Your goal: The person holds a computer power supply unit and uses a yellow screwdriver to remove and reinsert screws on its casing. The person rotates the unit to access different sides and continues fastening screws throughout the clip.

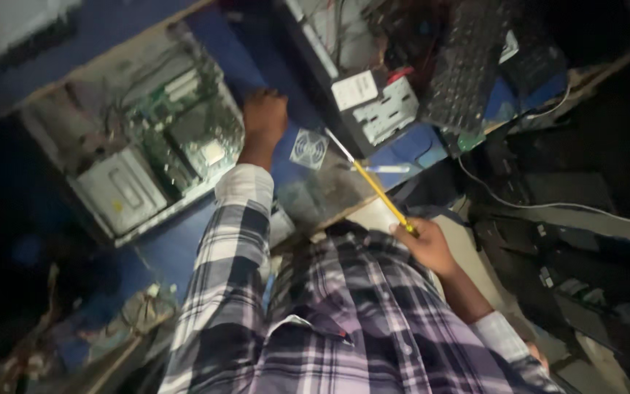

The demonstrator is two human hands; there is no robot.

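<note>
The left hand (pixel 265 115) rests closed on the blue worktop (pixel 253 62), holding nothing visible. The right hand (pixel 426 244) grips one yellow-handled screwdriver (pixel 370 182), tip near one small fan (pixel 308 148). Two open computer cases (pixel 147 138) and one keyboard (pixel 464 69) flank them.

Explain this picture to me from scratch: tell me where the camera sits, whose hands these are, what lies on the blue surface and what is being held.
There is no machine at work here. A person in a checked shirt wears a camera on the head, so the one picture looks down over their chest and arms; it appears tilted.

The left hand is closed into a fist and rests on the blue table, beside an open computer case whose green circuit board shows. The right hand grips a yellow-handled screwdriver, whose metal tip points toward a small square fan lying on the table.

Farther off stand a second opened case and a black keyboard. The right side is too dark to identify.
</note>
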